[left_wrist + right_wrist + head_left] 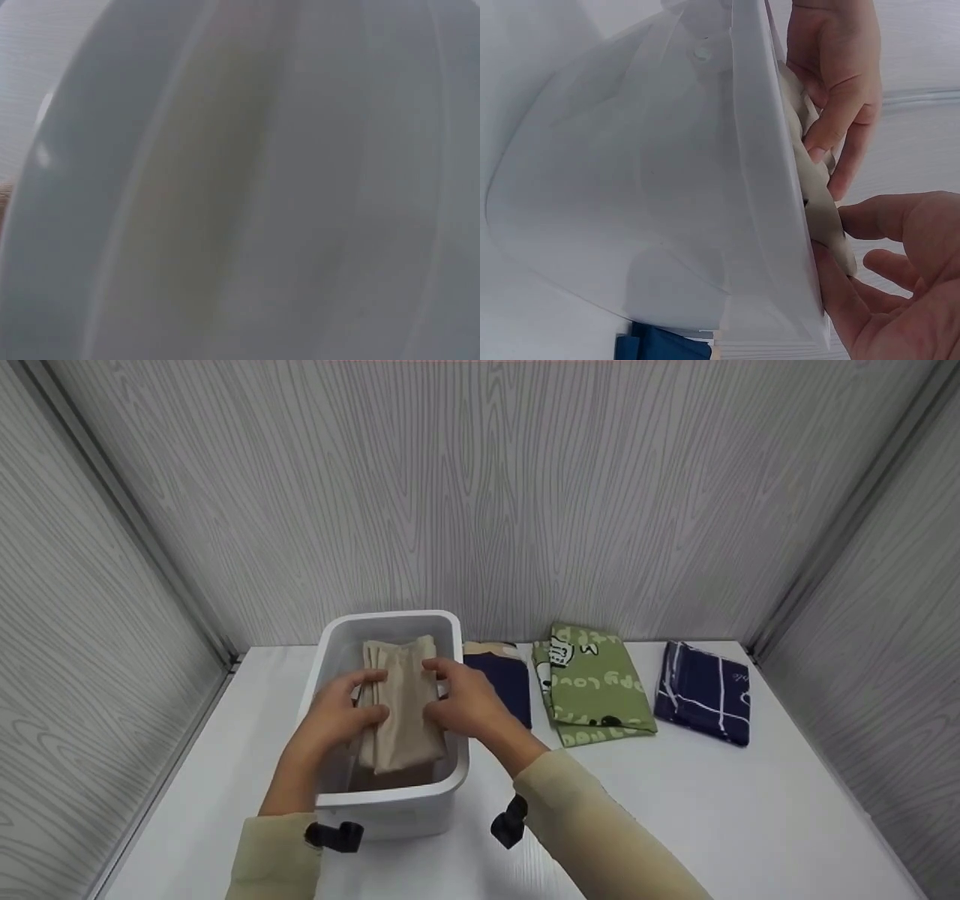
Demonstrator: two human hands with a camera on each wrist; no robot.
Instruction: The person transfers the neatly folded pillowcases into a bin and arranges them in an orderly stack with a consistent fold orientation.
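Observation:
A folded beige cloth (406, 705) lies inside the upper part of a white plastic bin (386, 795), in layers with creases along its left side. My left hand (341, 712) grips its left edge, thumb nearer me than the fingers. On the opposite edge my right hand (469, 701) holds the cloth between thumb and fingers. The right wrist view shows the cloth (821, 202) at the bin's rim, with both hands on it. In the left wrist view, the blurred bin wall (300, 187) hides the hand and cloth.
Right of the bin lies a folded navy and beige cloth (502, 679), partly hidden by it. Farther right are a folded green printed cloth (600, 682) and a folded navy cloth with white lines (705, 694). Grey wood-grain panels (480, 495) enclose the white table (637, 817).

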